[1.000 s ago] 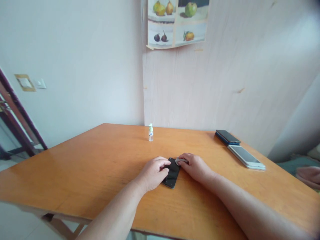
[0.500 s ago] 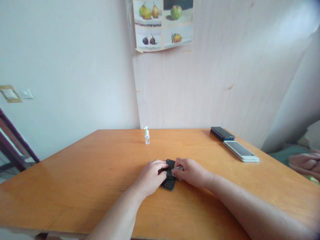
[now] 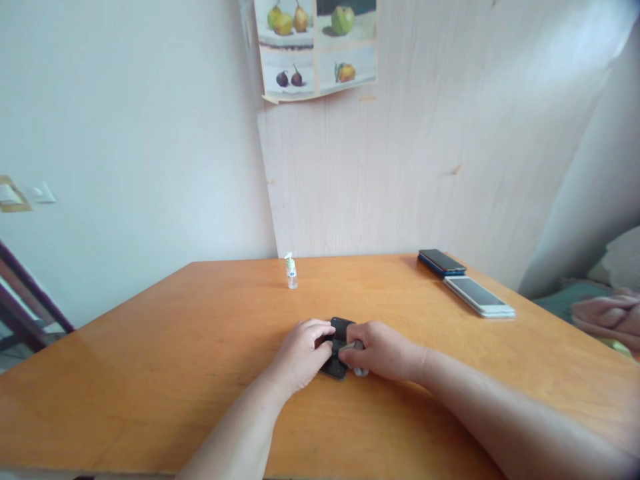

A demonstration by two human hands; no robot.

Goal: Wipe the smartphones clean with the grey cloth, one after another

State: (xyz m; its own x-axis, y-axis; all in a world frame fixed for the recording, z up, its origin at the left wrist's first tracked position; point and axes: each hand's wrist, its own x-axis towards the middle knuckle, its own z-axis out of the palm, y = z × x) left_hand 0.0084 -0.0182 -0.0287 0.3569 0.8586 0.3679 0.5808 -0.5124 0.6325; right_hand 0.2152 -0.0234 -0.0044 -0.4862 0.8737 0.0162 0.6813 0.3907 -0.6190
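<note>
A black smartphone [image 3: 337,369] lies flat on the wooden table in front of me. My left hand [image 3: 306,350] steadies it from the left, fingertips and thumb resting over its edge and face. Bunched in my right hand [image 3: 377,348] is a small greyish-white cloth [image 3: 361,369], pressed against the right part of the phone. My right fingers are curled round the cloth, so much of it is hidden. Both hands cover parts of the phone.
Beyond my hands stands a small clear pump bottle [image 3: 292,275]. At the table's right edge lie a white device [image 3: 479,297] and a dark stack of devices [image 3: 442,262]. The table [image 3: 175,347] meets the wall at the back.
My right hand has shifted slightly down and left over the phone, and more of the cloth shows below its fingers. My left hand stays on the phone. The view has turned slightly right.
</note>
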